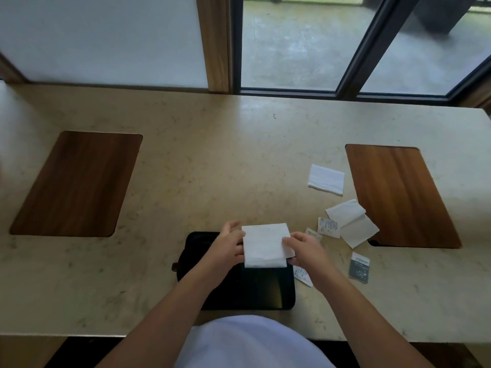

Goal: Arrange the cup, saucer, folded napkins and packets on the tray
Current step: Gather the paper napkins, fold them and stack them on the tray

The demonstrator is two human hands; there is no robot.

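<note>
**Napkin mid-fold over the tray, plenty that could slip**

Both hands are pinching the white paper napkin (265,245): left hand (229,244) on its left edge, right hand (301,248) on its right edge, holding it just above the far end of the black rectangular tray (265,290). The paper's floppy, so I'd guess the near edge could sag or the fold go crooked if one pinch loosens.

Off to the right of the right hand: a flat folded white napkin (326,179), a half-open one (352,223), small printed packets (328,227) and a dark grey packet (359,267). A sweeping right wrist could scatter those.

Can't see a cup or saucer anywhere.

Loads of bare beige stone tabletop (212,168) beyond and left of the hands; the tray sits close to the near edge.
</note>
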